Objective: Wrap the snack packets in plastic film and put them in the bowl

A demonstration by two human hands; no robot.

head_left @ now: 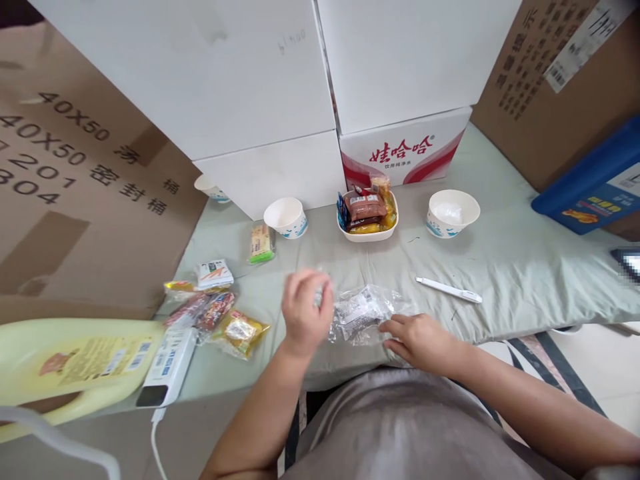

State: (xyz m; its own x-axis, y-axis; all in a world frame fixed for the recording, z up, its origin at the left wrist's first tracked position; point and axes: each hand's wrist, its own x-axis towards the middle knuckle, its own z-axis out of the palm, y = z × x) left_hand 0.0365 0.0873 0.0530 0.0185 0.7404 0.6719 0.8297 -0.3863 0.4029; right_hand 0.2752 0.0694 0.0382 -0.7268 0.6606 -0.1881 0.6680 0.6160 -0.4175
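Observation:
A crumpled clear plastic wrapper (363,310) with a printed label lies on the cloth in front of me. My left hand (305,310) is raised just left of it, slightly blurred, with its fingers curled in. A clear glint shows by the left fingertips, too small to name. Fingers apart, my right hand (417,337) rests at the wrapper's right edge and touches it. A white utility knife (449,290) lies beyond the right hand. Behind the wrapper, a white bowl (367,235) is filled with packaged snacks (365,207).
Paper bowls (293,227) (445,229) flank the filled bowl. At left lie a green-ended snack pack (261,243), several snack packets (243,333), a white power bank (170,367) with cable and a yellow jug (75,360). Stacked boxes (270,167) stand behind; a blue package (590,183) is at right.

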